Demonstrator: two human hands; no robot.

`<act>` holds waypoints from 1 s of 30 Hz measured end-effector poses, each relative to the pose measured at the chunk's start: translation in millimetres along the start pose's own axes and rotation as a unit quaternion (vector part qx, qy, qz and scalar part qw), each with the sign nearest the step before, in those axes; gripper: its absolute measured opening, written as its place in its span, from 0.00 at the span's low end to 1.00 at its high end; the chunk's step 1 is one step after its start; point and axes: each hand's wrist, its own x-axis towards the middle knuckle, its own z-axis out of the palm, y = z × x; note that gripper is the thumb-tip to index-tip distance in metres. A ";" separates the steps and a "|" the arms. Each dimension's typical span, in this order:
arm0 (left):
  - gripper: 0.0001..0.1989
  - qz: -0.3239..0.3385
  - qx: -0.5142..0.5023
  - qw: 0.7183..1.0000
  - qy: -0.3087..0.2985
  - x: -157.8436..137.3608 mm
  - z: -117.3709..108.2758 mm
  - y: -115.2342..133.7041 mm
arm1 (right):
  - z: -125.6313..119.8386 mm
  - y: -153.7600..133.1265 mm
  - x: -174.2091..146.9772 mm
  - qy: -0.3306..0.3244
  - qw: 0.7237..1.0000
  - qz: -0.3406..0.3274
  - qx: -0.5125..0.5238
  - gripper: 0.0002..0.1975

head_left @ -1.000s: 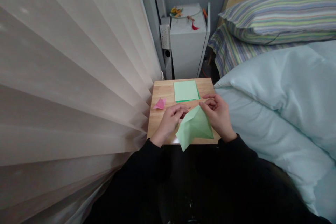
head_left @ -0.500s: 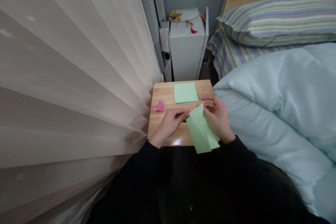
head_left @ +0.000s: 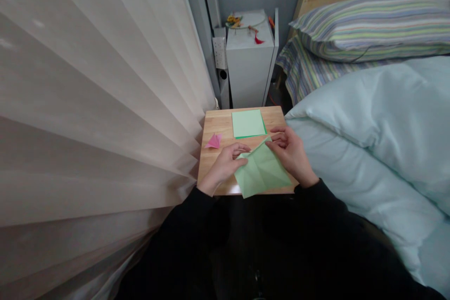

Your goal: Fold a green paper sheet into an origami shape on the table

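A creased sheet of light green paper (head_left: 262,171) hangs tilted between my two hands over the front of a small wooden table (head_left: 221,124). My left hand (head_left: 228,161) pinches its upper left edge, thumb on the near side. At the upper right corner, my right hand (head_left: 290,152) grips the paper between thumb and fingers. Fold lines cross the sheet. Beyond the hands lies a stack of square green paper (head_left: 249,123), pale on top with a darker green edge showing. A pink folded paper piece (head_left: 213,141) rests at the table's left side.
A pleated curtain (head_left: 105,103) hangs close along the left. On the right is a bed with a pale blue quilt (head_left: 379,117) and a striped pillow (head_left: 372,28). Behind the table stands a white cabinet (head_left: 249,70) with small items and a red tassel on top.
The green paper has been spread wider, from a narrow folded shape to a broader sheet. Its lower end has swung left and up. My left hand has shifted slightly and opened its grip angle.
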 end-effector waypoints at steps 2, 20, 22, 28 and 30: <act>0.12 -0.012 -0.013 1.000 0.022 -0.4 -1.0 -2.0 | -3.5 1.9 1.5 -0.028 0.999 0.032 0.016 0.22; 0.13 0.174 0.490 0.850 0.089 -7.3 6.9 -47.7 | -2.1 89.7 19.2 -0.253 0.897 0.037 -0.361 0.25; 0.12 0.216 0.528 0.821 -0.007 -6.8 20.3 -54.8 | 2.8 90.0 19.4 -0.259 0.894 0.014 -0.364 0.26; 0.29 0.117 0.623 0.773 -0.016 -7.6 39.2 -93.3 | 6.7 95.2 21.3 -0.183 0.880 0.034 -0.437 0.24; 0.34 0.082 0.639 0.765 0.000 -8.1 37.2 -101.0 | 4.4 98.3 21.9 -0.145 0.881 0.063 -0.446 0.21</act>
